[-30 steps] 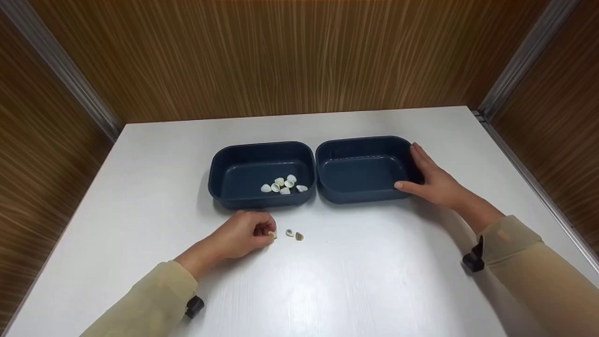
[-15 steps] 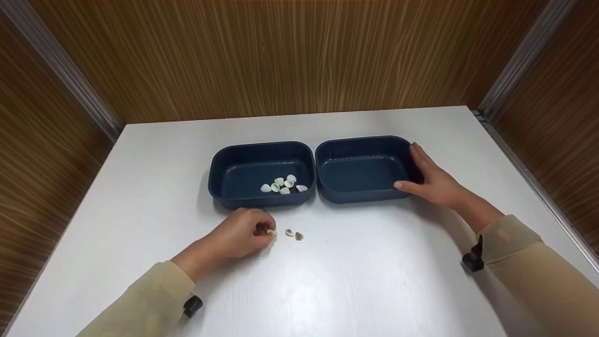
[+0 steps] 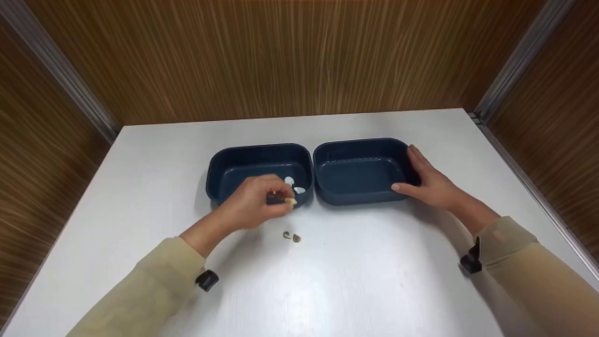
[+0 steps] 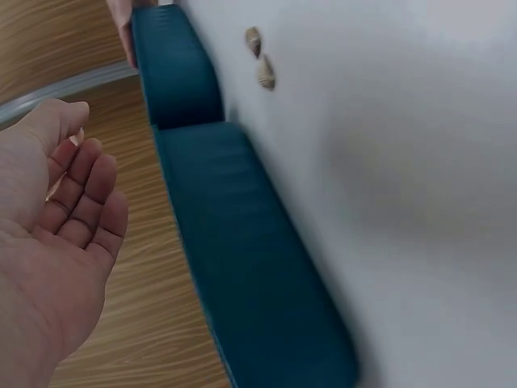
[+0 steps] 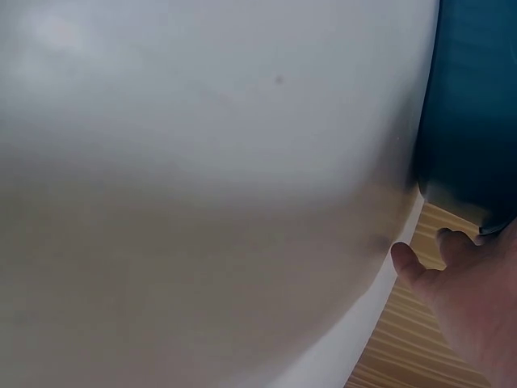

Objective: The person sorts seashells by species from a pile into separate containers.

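My left hand (image 3: 255, 203) is above the front wall of the left dark blue bin (image 3: 255, 147), pinching a small pale seashell (image 3: 291, 201) between thumb and fingers. Inside that bin, white clam shells (image 3: 299, 190) show at the right; the hand hides whatever lies behind it. Two small brownish snail shells, one (image 4: 254, 41) beside the other (image 4: 266, 73), lie on the table in front of the bins. At the right end of the second dark blue bin (image 3: 360, 199), my right hand (image 3: 433, 187) rests with its thumb by the front rim and its fingers along the side.
Both bins stand side by side on a white table (image 3: 351, 281), their near ends almost touching. No shells show in the right bin. Wood-grain panels (image 3: 281, 61) close off the back and both sides, with metal strips (image 3: 529, 56) at the corners.
My left hand has lifted the small seashell off the table and carried it up and forward over the left bin's front edge. My right hand has stayed at the right bin.
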`<state>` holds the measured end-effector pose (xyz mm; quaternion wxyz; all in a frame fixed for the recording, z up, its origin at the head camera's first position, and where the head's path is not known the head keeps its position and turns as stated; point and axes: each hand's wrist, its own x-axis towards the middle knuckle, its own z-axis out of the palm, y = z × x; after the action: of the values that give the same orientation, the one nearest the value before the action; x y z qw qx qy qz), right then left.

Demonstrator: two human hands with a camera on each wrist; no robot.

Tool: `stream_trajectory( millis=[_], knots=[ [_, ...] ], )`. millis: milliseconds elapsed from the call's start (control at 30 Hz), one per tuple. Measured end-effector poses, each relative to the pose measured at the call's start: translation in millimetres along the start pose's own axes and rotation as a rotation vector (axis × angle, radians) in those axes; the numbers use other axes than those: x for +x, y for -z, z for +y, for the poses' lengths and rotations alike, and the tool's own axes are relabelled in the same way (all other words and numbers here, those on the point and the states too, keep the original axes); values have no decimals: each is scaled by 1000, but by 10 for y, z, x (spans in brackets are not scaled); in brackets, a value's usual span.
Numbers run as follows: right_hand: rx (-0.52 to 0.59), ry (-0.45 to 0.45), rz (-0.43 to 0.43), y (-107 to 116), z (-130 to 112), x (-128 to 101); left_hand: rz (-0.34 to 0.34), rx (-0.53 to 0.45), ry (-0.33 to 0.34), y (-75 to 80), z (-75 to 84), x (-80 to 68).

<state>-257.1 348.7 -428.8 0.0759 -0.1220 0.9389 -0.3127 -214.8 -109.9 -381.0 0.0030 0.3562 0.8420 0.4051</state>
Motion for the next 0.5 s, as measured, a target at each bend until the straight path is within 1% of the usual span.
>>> stream_trajectory(
  millis=[133, 267, 500],
  knots=[
    [4, 3, 8, -6, 10, -5, 24, -16, 7, 6, 37, 251],
    [2, 8, 13, -22, 21, -7, 29, -49, 37, -21, 64, 473],
    [3, 14, 27, -23, 27, 1, 16, -64, 84, -141, 34, 791]
  ],
)
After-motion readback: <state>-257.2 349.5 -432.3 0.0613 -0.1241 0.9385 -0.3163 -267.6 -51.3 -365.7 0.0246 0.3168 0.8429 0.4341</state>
